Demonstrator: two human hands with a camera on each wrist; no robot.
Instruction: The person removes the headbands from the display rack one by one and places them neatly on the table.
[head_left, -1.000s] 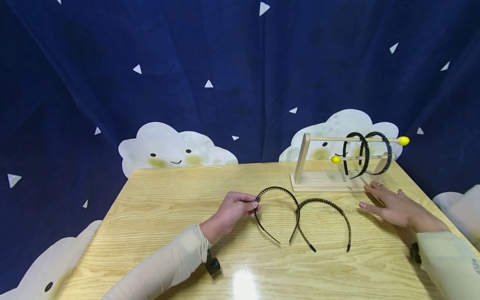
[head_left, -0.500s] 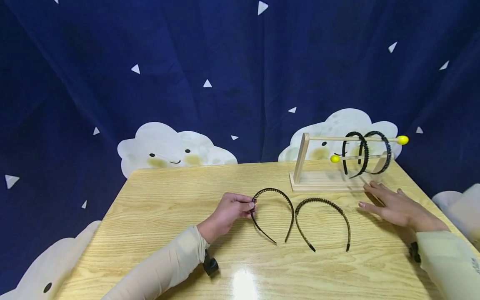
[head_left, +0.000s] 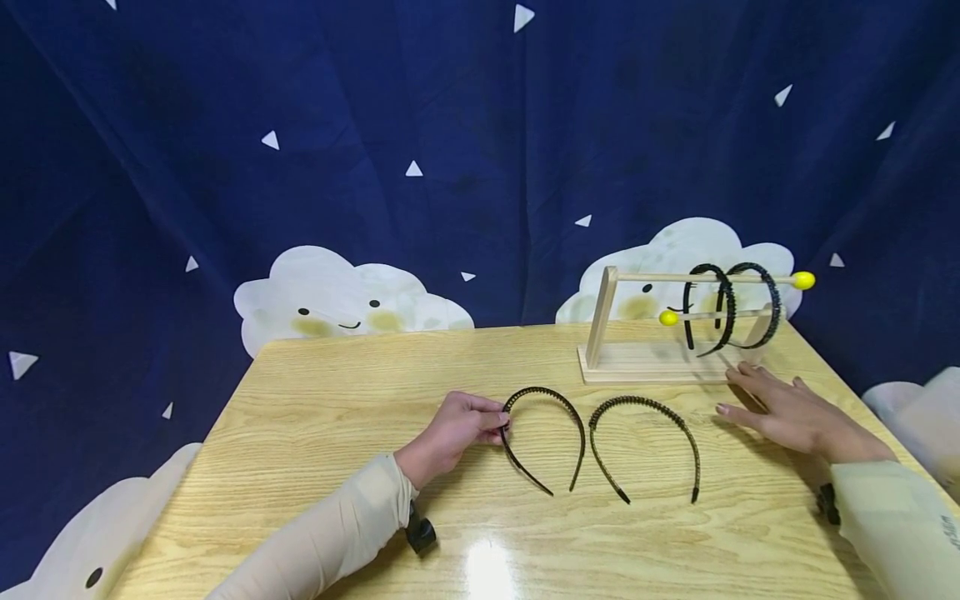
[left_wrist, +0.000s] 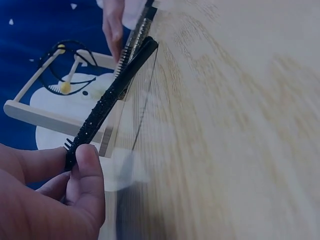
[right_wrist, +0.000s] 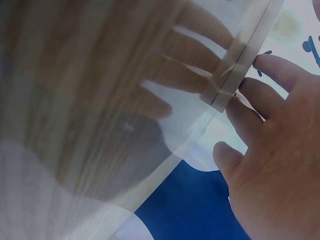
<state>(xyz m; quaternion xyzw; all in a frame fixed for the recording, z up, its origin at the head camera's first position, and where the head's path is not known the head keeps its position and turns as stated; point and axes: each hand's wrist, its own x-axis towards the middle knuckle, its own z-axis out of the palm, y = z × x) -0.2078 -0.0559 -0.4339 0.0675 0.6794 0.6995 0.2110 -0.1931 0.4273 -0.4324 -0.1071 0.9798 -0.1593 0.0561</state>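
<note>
A thin black headband with small teeth is pinched by my left hand at its left side, thumb against fingers. In the left wrist view the same headband looks glittery and slants up from the fingertips. Just to its right a brownish toothed headband lies on the table, arch away from me. My right hand has its fingers spread, fingertips right at the front edge of the wooden rack's base. In the right wrist view the fingers of that hand lie along the base's edge.
Two black headbands hang on the rack's upper rod, which ends in a yellow knob. A lower rod with another yellow knob points left. The wooden table ends at a dark blue curtain with cloud prints.
My left hand has drawn the black headband left, away from the brownish one it overlapped, and then slightly nearer to me. My right hand stays at the rack base.
</note>
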